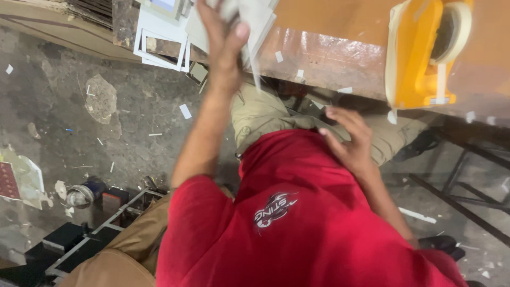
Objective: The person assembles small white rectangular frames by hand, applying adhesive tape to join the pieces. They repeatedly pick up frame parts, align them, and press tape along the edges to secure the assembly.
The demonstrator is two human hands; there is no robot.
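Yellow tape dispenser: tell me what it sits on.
The yellow tape dispenser stands on a brown wooden table, near its edge, with small white paper scraps scattered on the tabletop. The table surface directly under it is covered.

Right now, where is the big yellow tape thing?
In the head view, the yellow tape dispenser sits at the upper right on the brown table, near its front edge, above and to the right of the person's right hand.
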